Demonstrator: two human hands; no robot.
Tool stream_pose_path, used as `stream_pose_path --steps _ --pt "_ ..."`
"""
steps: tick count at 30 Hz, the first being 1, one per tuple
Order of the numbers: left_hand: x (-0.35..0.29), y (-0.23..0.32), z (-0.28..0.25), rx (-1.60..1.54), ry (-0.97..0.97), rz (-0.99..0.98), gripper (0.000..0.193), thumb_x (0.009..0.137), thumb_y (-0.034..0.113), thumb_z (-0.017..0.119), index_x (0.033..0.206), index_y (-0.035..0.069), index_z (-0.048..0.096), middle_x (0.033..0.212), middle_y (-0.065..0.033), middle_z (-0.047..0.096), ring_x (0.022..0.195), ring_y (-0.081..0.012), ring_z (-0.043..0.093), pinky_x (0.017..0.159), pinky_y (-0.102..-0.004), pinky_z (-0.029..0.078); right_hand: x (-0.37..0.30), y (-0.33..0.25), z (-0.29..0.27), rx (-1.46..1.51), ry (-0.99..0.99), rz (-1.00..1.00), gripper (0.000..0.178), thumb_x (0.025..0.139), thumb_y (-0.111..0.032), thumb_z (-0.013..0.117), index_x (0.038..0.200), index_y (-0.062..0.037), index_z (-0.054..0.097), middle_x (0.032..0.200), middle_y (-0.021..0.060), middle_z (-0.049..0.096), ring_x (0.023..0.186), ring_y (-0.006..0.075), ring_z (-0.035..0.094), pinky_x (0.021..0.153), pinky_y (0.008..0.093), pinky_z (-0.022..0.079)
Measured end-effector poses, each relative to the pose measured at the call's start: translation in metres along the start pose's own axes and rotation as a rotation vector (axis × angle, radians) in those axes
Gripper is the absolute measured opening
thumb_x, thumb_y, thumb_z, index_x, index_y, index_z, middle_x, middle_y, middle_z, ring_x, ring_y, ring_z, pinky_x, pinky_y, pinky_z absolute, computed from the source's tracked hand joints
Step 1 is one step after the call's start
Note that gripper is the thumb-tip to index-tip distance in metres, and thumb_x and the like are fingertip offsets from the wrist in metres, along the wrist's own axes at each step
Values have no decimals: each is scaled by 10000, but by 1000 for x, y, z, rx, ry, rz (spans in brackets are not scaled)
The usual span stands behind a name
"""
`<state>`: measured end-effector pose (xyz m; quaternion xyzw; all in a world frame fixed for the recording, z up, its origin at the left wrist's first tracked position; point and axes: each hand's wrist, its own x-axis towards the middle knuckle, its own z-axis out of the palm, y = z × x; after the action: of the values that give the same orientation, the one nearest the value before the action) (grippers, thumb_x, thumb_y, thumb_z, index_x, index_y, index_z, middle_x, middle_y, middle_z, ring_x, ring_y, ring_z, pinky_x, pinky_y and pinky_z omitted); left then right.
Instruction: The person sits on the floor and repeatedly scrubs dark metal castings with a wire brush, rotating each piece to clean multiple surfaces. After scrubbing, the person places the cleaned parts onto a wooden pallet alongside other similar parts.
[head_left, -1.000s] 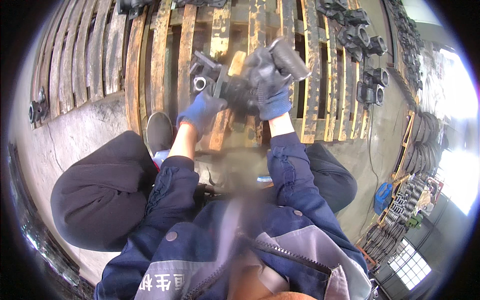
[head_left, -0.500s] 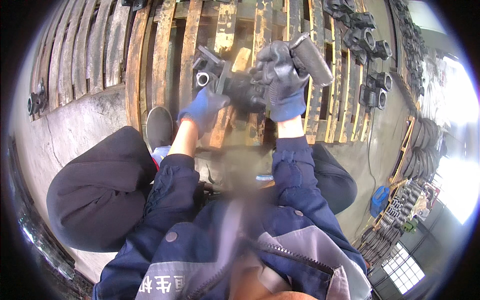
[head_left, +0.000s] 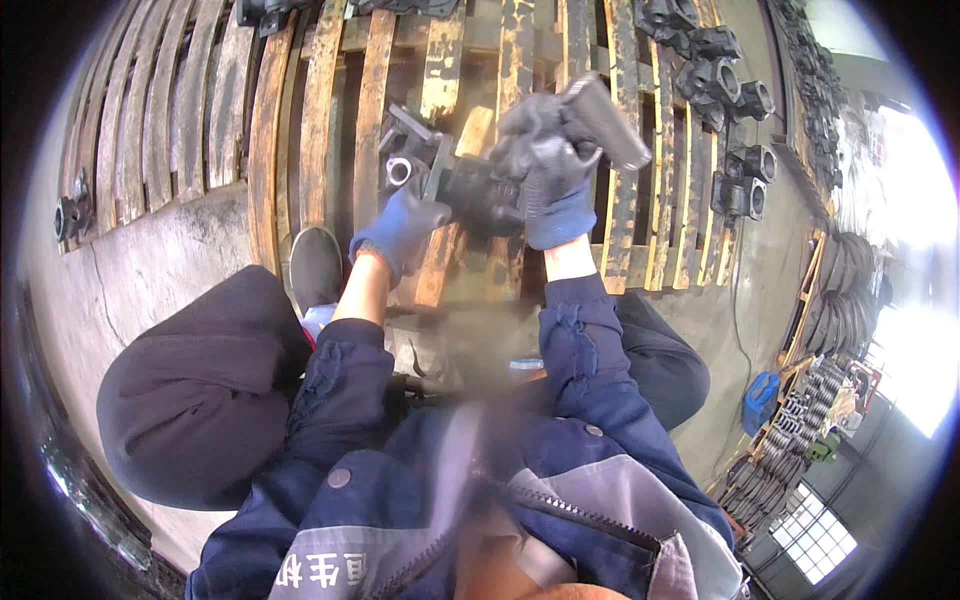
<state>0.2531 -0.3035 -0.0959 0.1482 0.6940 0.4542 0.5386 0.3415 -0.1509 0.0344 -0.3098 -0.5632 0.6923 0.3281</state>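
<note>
Head view: left hand [head_left: 405, 220], blue glove with dark palm, closed on the left part of the dark casting [head_left: 482, 195], thumb toward its flange. Casting sits in front of the person, between the hands, over the pallet [head_left: 320, 120]; whether it rests on the slats, can't tell. Round pale-rimmed opening shows just above the left hand.

Right hand [head_left: 548, 170], same glove type, fingers curled round a dark block [head_left: 608, 122] that sticks out to the upper right; blurred, exact shape unclear. Hand is just beside the casting's right end; contact can't be told.

Wood piece [head_left: 475, 130] just above casting. More castings [head_left: 712, 85] at upper right, one small part [head_left: 72, 212] far left by the second pallet [head_left: 165, 110]. Shoe [head_left: 316, 268] near left forearm. Blue item [head_left: 762, 398] on right, well apart.
</note>
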Motion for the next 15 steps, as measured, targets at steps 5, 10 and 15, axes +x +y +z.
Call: stream_pose_path --steps 5,10,15 --pt "-2 6 1 208 24 4 495 790 177 642 1250 13 565 938 -146 648 825 -206 580 795 -358 492 -4 6 -4 -137 20 -116 252 952 -289 651 911 -41 657 699 3 635 508 43 502 424 203 382" --pt "-6 12 -2 104 8 -46 498 776 166 678 1230 -14 580 919 -133 660 811 -201 590 768 -336 501 -1 21 -20 265 -39 124 157 940 -212 645 950 -57 664 760 21 665 566 55 555 476 193 451" --pt "-7 7 -6 12 -62 73 495 802 81 676 1280 9 568 1064 -46 661 910 -134 599 837 -287 510 19 17 -85 -300 78 45 165 878 -192 692 993 -76 663 843 29 673 686 121 613 612 275 525"
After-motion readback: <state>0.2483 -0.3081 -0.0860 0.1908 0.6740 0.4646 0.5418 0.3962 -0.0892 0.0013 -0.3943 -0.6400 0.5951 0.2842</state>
